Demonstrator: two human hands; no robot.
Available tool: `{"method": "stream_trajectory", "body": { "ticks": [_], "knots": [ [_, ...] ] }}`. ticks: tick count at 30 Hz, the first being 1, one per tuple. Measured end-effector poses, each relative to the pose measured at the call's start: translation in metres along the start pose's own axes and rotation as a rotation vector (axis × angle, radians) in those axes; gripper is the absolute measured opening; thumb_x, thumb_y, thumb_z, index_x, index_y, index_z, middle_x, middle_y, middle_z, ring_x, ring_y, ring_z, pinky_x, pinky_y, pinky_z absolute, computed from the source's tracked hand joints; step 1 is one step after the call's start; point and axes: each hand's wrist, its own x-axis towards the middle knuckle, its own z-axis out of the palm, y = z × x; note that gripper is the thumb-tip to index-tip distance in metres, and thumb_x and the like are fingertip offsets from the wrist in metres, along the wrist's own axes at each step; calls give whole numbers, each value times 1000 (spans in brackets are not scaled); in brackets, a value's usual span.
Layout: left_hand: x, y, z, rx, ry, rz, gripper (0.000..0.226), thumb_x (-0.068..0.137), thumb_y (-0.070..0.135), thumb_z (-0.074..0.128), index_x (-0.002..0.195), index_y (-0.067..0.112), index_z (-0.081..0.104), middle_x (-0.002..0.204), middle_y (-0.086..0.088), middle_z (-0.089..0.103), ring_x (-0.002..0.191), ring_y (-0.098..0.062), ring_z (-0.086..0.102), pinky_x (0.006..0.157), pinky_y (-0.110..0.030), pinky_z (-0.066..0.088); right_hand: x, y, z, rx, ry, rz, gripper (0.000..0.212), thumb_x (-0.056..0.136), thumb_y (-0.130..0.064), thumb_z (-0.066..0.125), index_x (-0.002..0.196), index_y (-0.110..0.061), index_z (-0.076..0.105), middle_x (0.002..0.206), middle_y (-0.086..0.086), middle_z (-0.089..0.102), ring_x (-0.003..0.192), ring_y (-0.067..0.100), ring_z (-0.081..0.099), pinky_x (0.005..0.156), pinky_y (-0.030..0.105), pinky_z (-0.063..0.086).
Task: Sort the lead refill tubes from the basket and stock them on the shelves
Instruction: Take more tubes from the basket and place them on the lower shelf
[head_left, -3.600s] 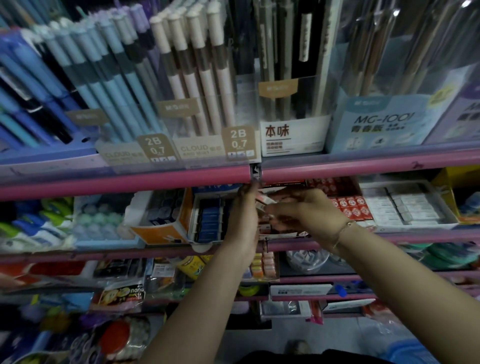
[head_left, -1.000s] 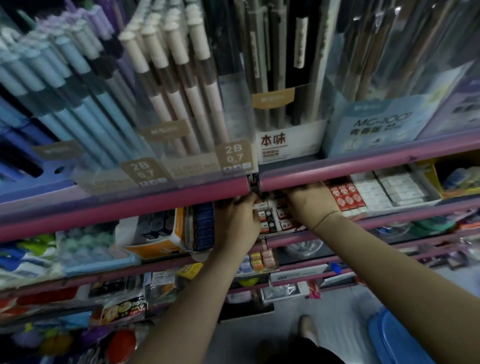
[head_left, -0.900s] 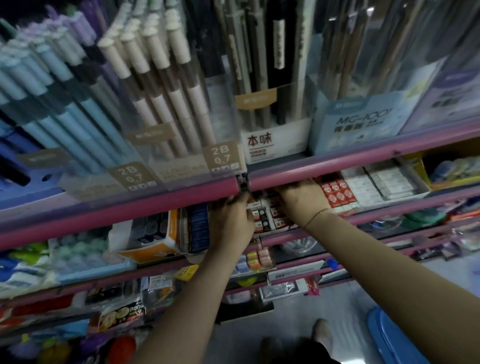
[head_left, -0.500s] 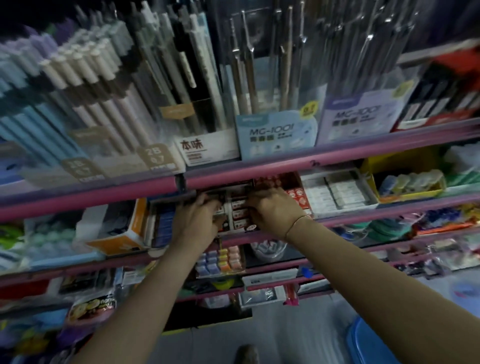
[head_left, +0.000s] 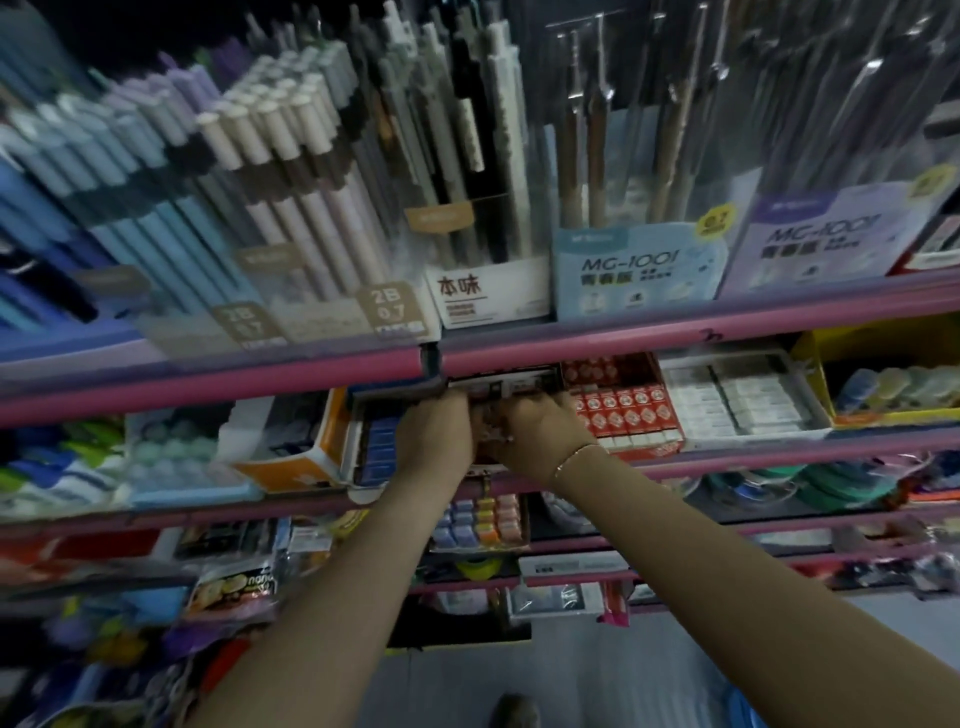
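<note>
Stocking step: left hand (head_left: 434, 439) and right hand (head_left: 540, 436) are pressing lead refill tubes (head_left: 491, 415) into shelf (head_left: 727, 457) tray, finger hold unclear; aligning likely next.

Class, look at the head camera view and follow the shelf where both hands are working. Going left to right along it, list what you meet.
Orange-and-white box → blue packs → left hand → right hand → red packs → white packs → yellow tray.

Small, blurred lead refill tubes (head_left: 491, 415), apparently white-and-dark packs, in the pink-edged shelf (head_left: 727, 457) tray.
</note>
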Motion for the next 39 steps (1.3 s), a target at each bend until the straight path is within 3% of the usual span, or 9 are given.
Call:
{"method": "stream_trajectory", "body": {
  "ticks": [6,12,15,21,26,30,33,35,39],
  "knots": [
    [9,-23,-6,-177,-139,265,42,87,13,55,128,23,53,120,-5,56,105,-28,56,71,-29,43,14,-4,7,-3,-40,59,32,87,-33,58,116,-19,62,115,9,64,108,29,59,95,35,41],
    [16,-33,-2,-111,-124,265,38,89,38,60,124,21,55,123,-3,56,114,-25,53,79,-32,46,18,2,7,58,107,62,38,92,-18,52,130,-16,52,127,13,56,108,33,58,87,39,49],
    [17,-32,1,-109,-44,279,35,91,32,59,123,20,54,117,-5,60,111,-25,55,71,-30,42,13,14,4,-60,180,93,33,92,-26,51,124,-18,56,118,11,62,106,31,59,87,35,46],
    [23,-33,10,-154,-42,329,40,90,38,56,129,28,52,123,2,59,113,-20,55,82,-36,52,9,32,-2,-232,216,24,40,87,-32,58,127,-26,58,121,13,62,119,35,50,107,41,27],
    [16,-23,18,-158,132,302,37,84,33,64,119,23,61,105,0,68,99,-22,63,77,-28,48,14,22,0,-293,254,46,33,79,-16,68,113,-15,68,99,17,70,96,37,63,96,43,42],
    [4,-2,12,21,142,228,37,74,21,70,111,16,64,115,-5,64,106,-29,60,94,-38,45,12,28,0,-237,141,66,37,90,-16,50,126,-16,57,122,12,62,116,31,54,105,38,35],
    [-10,31,8,-207,182,234,35,74,9,64,109,13,66,115,-8,64,108,-32,56,96,-41,44,-17,38,-24,-127,274,-9,26,81,-13,59,106,-11,68,100,14,69,92,33,64,79,37,51],
    [-29,74,10,-453,271,443,19,78,8,55,93,9,67,100,-8,65,95,-27,57,86,-33,45,-58,62,-36,33,503,-42,7,75,-9,65,76,-4,68,73,15,64,66,34,62,54,34,50],
    [-79,198,35,-741,54,745,15,79,12,47,81,11,61,87,-2,58,82,-20,56,71,-29,45,-179,154,-48,130,609,230,16,82,-14,53,74,-5,64,72,9,60,64,30,60,50,34,48]
  ]
}}
